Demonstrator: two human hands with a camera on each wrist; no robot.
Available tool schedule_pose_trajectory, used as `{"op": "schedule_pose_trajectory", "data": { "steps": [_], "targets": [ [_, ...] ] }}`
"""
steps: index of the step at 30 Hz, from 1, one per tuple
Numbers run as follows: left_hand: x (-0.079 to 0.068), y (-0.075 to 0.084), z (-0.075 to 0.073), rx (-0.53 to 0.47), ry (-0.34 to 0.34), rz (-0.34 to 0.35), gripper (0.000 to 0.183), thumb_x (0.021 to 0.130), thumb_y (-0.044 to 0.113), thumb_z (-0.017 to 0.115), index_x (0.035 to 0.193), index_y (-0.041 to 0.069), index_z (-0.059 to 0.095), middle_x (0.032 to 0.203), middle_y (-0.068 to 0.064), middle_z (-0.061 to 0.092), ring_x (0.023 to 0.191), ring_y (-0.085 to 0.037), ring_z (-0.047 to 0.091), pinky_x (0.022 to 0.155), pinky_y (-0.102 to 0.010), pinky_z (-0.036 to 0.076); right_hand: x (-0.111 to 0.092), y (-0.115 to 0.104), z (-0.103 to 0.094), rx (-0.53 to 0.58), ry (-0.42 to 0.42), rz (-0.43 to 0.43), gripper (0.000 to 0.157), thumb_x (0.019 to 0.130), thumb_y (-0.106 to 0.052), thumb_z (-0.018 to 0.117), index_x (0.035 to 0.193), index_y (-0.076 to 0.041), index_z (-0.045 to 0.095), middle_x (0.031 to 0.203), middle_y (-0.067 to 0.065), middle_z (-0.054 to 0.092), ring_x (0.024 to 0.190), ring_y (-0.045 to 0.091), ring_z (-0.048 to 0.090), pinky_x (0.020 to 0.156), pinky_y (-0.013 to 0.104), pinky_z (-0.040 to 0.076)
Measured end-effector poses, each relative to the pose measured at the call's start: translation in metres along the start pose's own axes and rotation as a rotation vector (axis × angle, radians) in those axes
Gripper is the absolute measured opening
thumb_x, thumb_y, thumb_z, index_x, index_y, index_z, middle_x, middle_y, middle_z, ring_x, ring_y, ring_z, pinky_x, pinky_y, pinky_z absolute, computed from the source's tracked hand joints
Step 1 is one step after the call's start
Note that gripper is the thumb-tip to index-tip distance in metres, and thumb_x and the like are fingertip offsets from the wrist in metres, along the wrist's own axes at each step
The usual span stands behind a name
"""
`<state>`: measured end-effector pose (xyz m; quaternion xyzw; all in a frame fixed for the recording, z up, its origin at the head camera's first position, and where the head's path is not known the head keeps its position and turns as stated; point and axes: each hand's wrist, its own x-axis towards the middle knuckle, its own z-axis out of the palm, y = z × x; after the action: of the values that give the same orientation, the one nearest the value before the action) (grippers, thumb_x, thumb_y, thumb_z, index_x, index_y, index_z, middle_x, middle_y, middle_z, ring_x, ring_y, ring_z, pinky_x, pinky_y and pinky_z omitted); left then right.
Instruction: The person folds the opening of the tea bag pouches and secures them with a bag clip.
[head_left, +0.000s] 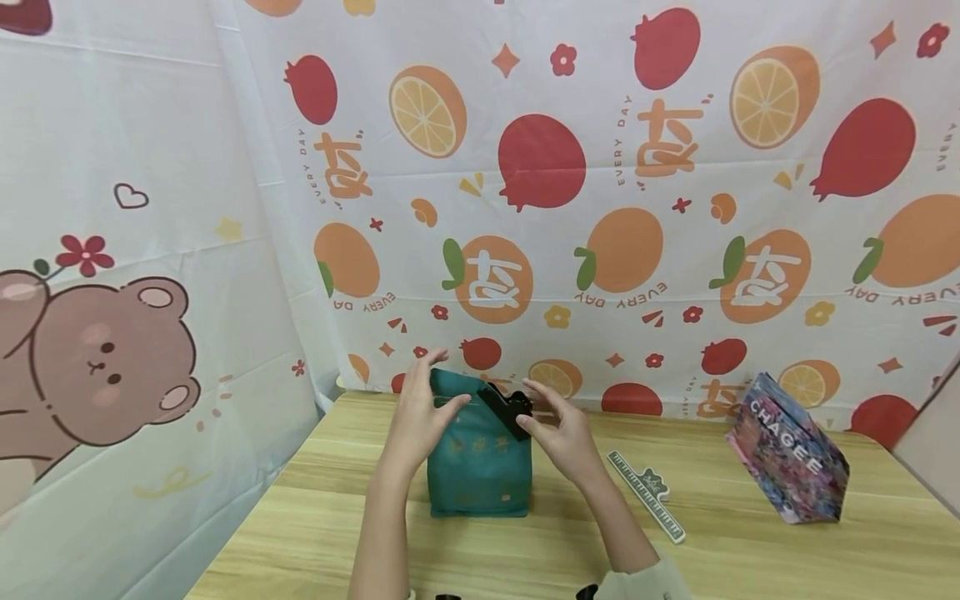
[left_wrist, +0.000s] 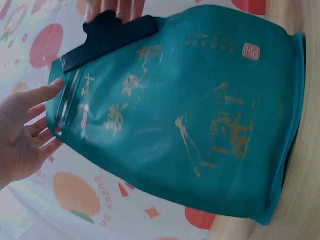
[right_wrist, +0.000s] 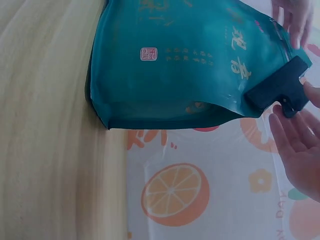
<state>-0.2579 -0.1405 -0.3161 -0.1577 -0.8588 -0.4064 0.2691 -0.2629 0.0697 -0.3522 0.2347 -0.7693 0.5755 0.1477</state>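
Observation:
A teal bag (head_left: pixel 480 471) with gold lettering stands upright on the wooden table. My left hand (head_left: pixel 420 412) is at its top left corner; in the left wrist view the thumb (left_wrist: pixel 50 92) lies on the front near the top strip, while the other fingertips pass behind the edge. Across the top right corner sits a black bag clip (head_left: pixel 504 410), slanted, its jaw over the bag's edge. My right hand (head_left: pixel 562 437) holds the clip by its handle, thumb on one side and fingers on the other, as the right wrist view shows.
To the right lies a long flat clip with a piano-key pattern (head_left: pixel 648 496). Farther right a colourful CHAGEE bag (head_left: pixel 795 454) leans at a tilt. A fruit-print cloth (head_left: pixel 480 208) hangs behind the table (head_left: pixel 315 533), and a bear-print cloth (head_left: pixel 150 250) on the left.

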Motion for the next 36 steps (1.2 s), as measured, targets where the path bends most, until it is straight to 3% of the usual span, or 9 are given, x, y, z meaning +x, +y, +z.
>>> {"op": "schedule_pose_trajectory", "data": {
  "steps": [4, 10, 14, 18, 23, 36],
  "targets": [
    [0.0, -0.012, -0.006, -0.166, -0.077, -0.126, 0.073, 0.082, 0.012, 0.07, 0.139, 0.008, 0.025, 0.13, -0.015, 0.041, 0.109, -0.028, 0.047, 0.087, -0.045, 0.043, -0.003, -0.004, -0.004, 0.012, -0.056, 0.096, 0.046, 0.087, -0.007, 0.064, 0.13, -0.004, 0.049, 0.113, 0.015, 0.058, 0.102, 0.029, 0.056, 0.085, 0.041, 0.047],
    [-0.006, -0.039, -0.012, -0.308, -0.306, -0.312, 0.076, 0.084, 0.024, 0.069, 0.141, 0.007, 0.022, 0.135, -0.022, 0.033, 0.122, -0.041, 0.035, 0.094, -0.052, 0.035, -0.003, 0.035, -0.006, -0.049, -0.262, 0.14, 0.043, 0.087, -0.015, 0.064, 0.123, 0.003, 0.052, 0.115, 0.016, 0.057, 0.106, 0.033, 0.053, 0.087, 0.044, 0.045],
    [-0.014, -0.053, -0.014, -0.305, -0.472, -0.347, 0.073, 0.083, 0.025, 0.07, 0.139, 0.001, 0.029, 0.131, -0.018, 0.042, 0.12, -0.038, 0.039, 0.091, -0.05, 0.039, -0.005, 0.045, -0.006, -0.057, -0.35, 0.154, 0.047, 0.085, -0.014, 0.066, 0.125, 0.005, 0.049, 0.119, 0.019, 0.054, 0.111, 0.039, 0.047, 0.09, 0.051, 0.04],
    [-0.018, -0.059, -0.014, -0.304, -0.583, -0.318, 0.068, 0.083, 0.021, 0.07, 0.134, -0.005, 0.035, 0.121, -0.014, 0.052, 0.113, -0.036, 0.045, 0.087, -0.045, 0.044, -0.007, 0.048, -0.004, -0.059, -0.398, 0.183, 0.051, 0.085, -0.012, 0.067, 0.128, 0.002, 0.045, 0.119, 0.017, 0.053, 0.111, 0.038, 0.048, 0.09, 0.052, 0.04],
    [-0.018, -0.063, -0.014, -0.345, -0.625, -0.307, 0.067, 0.082, 0.018, 0.071, 0.134, -0.006, 0.035, 0.12, -0.015, 0.053, 0.111, -0.038, 0.047, 0.085, -0.043, 0.045, -0.008, 0.045, -0.002, -0.073, -0.391, 0.188, 0.05, 0.084, -0.011, 0.067, 0.126, 0.004, 0.046, 0.117, 0.018, 0.053, 0.107, 0.039, 0.05, 0.086, 0.048, 0.044],
    [-0.02, -0.069, -0.016, -0.311, -0.598, -0.323, 0.071, 0.082, 0.02, 0.071, 0.137, -0.005, 0.032, 0.12, -0.014, 0.053, 0.115, -0.038, 0.042, 0.09, -0.047, 0.042, -0.008, 0.04, 0.006, -0.121, -0.39, 0.182, 0.047, 0.084, -0.012, 0.068, 0.124, 0.001, 0.048, 0.113, 0.015, 0.055, 0.104, 0.035, 0.052, 0.087, 0.051, 0.043]
  ]
}}
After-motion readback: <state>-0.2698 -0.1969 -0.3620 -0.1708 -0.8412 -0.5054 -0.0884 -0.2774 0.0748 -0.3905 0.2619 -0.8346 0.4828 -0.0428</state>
